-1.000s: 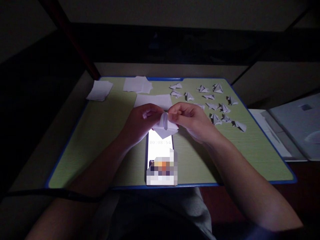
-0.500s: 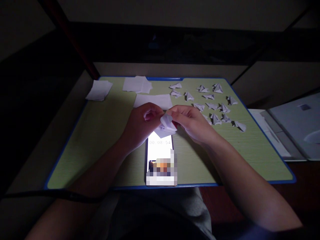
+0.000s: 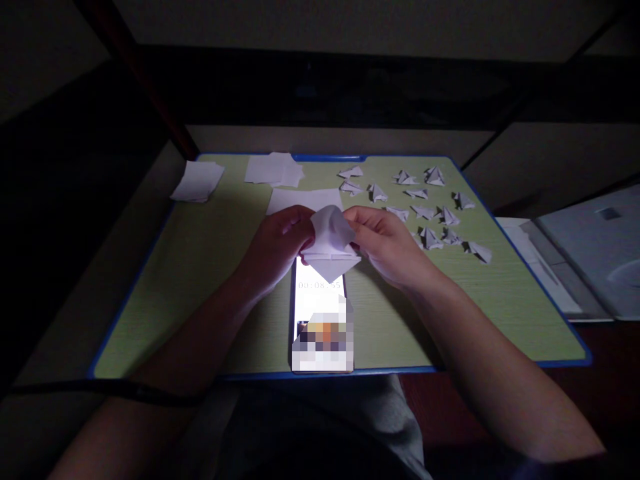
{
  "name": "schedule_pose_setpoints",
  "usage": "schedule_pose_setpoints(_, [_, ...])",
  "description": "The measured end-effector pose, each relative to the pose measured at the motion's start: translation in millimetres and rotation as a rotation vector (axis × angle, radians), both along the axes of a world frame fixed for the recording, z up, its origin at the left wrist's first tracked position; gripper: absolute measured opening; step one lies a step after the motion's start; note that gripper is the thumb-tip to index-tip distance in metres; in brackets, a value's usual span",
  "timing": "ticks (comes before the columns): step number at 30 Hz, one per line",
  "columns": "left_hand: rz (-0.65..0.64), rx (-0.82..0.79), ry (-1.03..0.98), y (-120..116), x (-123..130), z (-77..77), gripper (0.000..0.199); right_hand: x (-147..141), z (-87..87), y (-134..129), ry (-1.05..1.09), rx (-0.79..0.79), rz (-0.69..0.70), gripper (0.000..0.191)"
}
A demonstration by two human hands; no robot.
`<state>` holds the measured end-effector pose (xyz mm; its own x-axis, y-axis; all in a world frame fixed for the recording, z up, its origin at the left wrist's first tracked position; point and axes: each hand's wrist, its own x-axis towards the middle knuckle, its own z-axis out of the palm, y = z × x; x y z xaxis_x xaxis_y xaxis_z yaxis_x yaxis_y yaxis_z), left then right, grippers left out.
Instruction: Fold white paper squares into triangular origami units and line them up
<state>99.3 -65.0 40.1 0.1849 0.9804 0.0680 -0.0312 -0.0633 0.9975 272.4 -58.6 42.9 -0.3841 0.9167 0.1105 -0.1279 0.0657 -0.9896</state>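
A partly folded white paper [image 3: 331, 237] is held up over the middle of the green table, its pointed lower flap hanging down. My left hand [image 3: 280, 243] pinches its left side, and my right hand [image 3: 383, 240] grips its right side. Below the paper lies a lit phone [image 3: 320, 303] with a timer on its screen; the paper hides its upper end. Just behind my hands a white sheet [image 3: 305, 199] lies flat. Several small folded paper pieces [image 3: 429, 238] are spread over the table's right side.
The green table [image 3: 190, 280] has a blue rim. Stacked white sheets [image 3: 198, 181] lie at its back left corner, with more sheets [image 3: 274, 169] at the back edge. A dark cable [image 3: 125, 390] crosses the front left. An open grey object [image 3: 595, 247] stands beyond the right edge.
The held paper has opened out and now shows a broad upper flap and a wide fold. My hands have moved slightly apart, to its two sides.
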Motion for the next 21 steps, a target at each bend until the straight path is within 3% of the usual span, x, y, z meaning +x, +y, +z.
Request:
schedule_pose_setpoints(11, [-0.195, -0.013, -0.012, -2.0, -6.1, 8.6, 0.023, 0.5, -5.6, 4.7, 0.084, -0.007, -0.111, 0.034])
schedule_pose_setpoints(16, [-0.069, 0.130, 0.107, -5.3, -1.6, 9.9, 0.026, 0.1, -5.9, 4.0, 0.065, 0.007, -0.109, 0.035])
schedule_pose_setpoints(21, [0.080, 0.269, 0.213, -8.7, 0.5, 8.8, 0.011, -0.3, -4.2, 2.4, 0.035, 0.000, -0.111, 0.040])
